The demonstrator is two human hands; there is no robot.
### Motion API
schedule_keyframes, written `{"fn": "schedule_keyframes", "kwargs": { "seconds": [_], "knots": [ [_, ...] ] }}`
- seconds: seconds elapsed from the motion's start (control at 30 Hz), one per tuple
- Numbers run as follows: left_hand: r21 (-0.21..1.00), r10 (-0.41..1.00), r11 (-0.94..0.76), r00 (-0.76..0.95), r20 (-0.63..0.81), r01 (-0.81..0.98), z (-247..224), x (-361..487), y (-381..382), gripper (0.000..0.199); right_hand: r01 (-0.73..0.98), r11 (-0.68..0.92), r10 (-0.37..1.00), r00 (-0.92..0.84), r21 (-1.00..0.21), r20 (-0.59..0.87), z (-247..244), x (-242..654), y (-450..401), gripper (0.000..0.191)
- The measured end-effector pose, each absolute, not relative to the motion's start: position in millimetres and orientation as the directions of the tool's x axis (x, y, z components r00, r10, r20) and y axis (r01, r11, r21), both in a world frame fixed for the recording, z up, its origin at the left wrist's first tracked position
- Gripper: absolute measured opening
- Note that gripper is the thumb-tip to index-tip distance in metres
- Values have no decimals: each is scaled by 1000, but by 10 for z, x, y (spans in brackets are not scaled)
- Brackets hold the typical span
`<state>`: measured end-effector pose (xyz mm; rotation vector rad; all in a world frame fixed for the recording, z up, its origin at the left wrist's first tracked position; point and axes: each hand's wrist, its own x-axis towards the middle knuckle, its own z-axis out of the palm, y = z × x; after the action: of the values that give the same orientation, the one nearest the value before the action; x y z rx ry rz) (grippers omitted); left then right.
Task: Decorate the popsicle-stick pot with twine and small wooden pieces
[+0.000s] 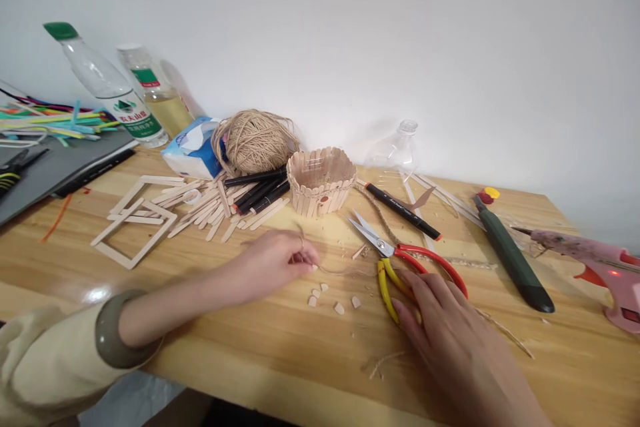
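Note:
My left hand [283, 259] is closed in a pinch on a thin strand of twine [345, 272], which runs right across the wooden table toward the scissors. My right hand [440, 320] rests over the red and yellow handles of the scissors [384, 248], its fingers curled on them; the blades lie parted and point up and left. Behind them stands a small basket of wooden sticks [323, 183] with a braided cord around it. Small cut wood pieces [339, 307] lie between my hands.
A twine ball [257, 140], markers [263, 193], sticks [207, 210] and a tissue pack [193, 150] lie behind my left hand. Bottles [135, 117] stand back left. At right are a green-handled cutter [515, 257] and a pink glue gun [600, 267].

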<state>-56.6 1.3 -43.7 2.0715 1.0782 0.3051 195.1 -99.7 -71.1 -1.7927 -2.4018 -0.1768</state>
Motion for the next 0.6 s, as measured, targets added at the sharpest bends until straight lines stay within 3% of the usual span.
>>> {"fn": "schedule_keyframes", "kwargs": {
  "seconds": [0.3, 0.37, 0.43, 0.53, 0.6],
  "knots": [
    [734, 726, -387, 676, -130, 557, -459, -557, 88, 17, 959, 255, 938, -215, -123, 271, -660, 1973, -1100, 37],
    [745, 765, -351, 633, -121, 567, -433, -566, 96, 20, 935, 208, 948, -121, -286, 295, -586, 1971, -1120, 28],
    [787, 803, -303, 589, -93, 537, -381, -533, 54, 20, 823, 112, 982, -7, -557, 187, -489, 1927, -1140, 27],
    [875, 810, -264, 586, -27, 406, -269, -400, -94, 15, 421, -75, 994, -45, -904, -103, -364, 1769, -1146, 36],
    [911, 787, -267, 617, 18, 315, -202, -285, -207, 14, 167, -216, 973, -47, -962, -227, -323, 1637, -1127, 38]
  ]
}}
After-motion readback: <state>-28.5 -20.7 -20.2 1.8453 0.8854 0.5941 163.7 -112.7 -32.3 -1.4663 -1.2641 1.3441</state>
